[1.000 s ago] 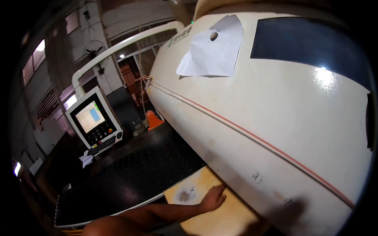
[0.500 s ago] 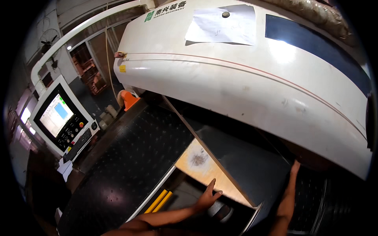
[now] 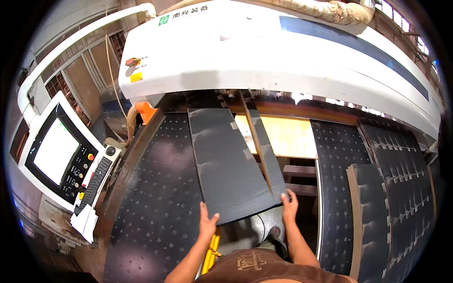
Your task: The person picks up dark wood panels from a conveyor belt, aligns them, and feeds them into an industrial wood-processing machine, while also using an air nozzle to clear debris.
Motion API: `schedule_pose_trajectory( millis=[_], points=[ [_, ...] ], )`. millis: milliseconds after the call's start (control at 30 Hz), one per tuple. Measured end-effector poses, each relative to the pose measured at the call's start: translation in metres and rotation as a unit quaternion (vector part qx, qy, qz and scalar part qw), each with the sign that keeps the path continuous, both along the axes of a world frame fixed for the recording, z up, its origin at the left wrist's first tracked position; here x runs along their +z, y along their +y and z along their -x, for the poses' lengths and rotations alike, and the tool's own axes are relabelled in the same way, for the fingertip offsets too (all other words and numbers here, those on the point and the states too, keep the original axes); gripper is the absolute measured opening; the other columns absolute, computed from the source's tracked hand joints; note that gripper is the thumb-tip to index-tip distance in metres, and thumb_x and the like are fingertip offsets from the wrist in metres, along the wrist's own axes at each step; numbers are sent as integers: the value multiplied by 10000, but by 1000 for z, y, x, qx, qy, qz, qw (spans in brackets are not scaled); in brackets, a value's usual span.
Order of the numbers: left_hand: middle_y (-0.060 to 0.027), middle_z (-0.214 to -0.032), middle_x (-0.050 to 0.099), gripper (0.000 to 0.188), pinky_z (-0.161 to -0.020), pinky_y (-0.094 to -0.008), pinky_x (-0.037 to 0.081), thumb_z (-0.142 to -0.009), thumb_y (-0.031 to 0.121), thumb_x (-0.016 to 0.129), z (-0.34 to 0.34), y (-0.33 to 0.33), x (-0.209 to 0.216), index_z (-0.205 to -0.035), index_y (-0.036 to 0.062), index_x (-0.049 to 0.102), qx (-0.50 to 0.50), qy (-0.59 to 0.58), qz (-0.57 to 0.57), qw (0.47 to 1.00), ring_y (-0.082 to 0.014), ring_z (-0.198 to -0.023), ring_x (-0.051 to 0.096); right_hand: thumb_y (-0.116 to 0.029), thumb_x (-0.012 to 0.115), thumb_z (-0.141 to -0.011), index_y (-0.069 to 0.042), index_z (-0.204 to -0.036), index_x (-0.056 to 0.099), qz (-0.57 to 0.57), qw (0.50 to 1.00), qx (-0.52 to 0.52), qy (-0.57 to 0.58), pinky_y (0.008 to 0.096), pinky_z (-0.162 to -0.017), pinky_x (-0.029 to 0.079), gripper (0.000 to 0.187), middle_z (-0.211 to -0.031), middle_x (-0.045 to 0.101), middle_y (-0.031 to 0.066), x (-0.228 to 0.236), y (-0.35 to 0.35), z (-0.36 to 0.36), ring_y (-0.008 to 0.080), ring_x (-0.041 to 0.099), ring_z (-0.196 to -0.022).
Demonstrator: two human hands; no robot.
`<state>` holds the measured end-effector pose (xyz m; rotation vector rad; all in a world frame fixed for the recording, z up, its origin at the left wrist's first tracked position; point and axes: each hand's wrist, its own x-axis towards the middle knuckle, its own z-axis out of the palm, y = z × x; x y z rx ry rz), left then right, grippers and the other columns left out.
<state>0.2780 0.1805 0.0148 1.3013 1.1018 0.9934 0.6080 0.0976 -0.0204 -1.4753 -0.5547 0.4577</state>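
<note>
A wide dark panel lies at a slant, its far end at the white machine's opening. My left hand grips its near left corner, thumb toward the top face. At the near right, my right hand is closed on the near end of a narrow dark board with a brown cut edge. The two boards lie close together at the near end and spread apart farther off. Pale plywood shows in the gap and to the right. The fingers under both boards are hidden.
A white machine housing spans the back. At left stand a control screen with keyboard and an orange hose fitting. Black dotted tables flank me. Stacked dark boards lie at right; yellow bars are low beside me.
My left hand has left its spread pose over the plywood and taken the wide panel's corner. My right hand has come nearer, onto the narrow board. The view has shifted, showing stacked boards at right.
</note>
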Motion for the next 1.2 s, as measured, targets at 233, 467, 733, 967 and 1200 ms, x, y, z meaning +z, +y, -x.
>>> schedule_pose_trajectory(
  millis=[233, 467, 733, 967, 1200],
  points=[
    [-209, -1653, 126, 874, -1224, -330, 147, -884, -16, 614, 112, 16, 22, -1572, -36, 76, -25, 61, -14, 998, -272, -1529, 149, -278, 760, -866, -49, -1308, 526, -63, 909, 113, 397, 350, -833, 512, 549, -1152, 640, 75, 6, -19, 109, 185, 620, -961],
    [-257, -1579, 282, 788, -1221, -421, 192, -911, 208, 675, 22, -3, 72, -1523, -53, 254, -35, 142, -247, 958, -368, -1485, 250, -228, 745, -870, -45, -1429, 432, -74, 922, 45, 378, 426, -879, 529, 665, -1212, 615, 116, 26, -101, 106, 248, 612, -1069],
    [-221, -1604, 243, 981, -1191, -425, 237, -899, 596, 646, -154, -70, 26, -1532, -25, 227, -229, -118, 221, 941, -335, -1477, 275, -332, 590, -964, -8, -1410, 464, -55, 947, -18, 315, 455, -958, 493, 566, -1285, 576, 113, 107, -393, 196, 250, 557, -1204],
    [-95, -1081, 686, 483, -902, -444, 550, -891, 461, 722, -182, -206, 23, -1156, 63, 649, -252, -268, 408, 836, -250, -986, 667, -357, 473, -1028, -57, -1344, 504, -58, 937, -179, 294, 428, -1022, 436, 436, -1287, 572, 137, 140, -625, 275, 306, 539, -1160],
    [-108, -1036, 701, 450, -846, -401, 561, -850, 320, 782, -98, -374, 74, -1136, -4, 655, -194, -307, 353, 862, -238, -935, 676, -416, 411, -1026, -107, -1535, 364, -34, 951, -145, 272, 419, -1103, 397, 598, -1454, 482, 131, 125, -789, 309, 319, 472, -1324]
  ],
)
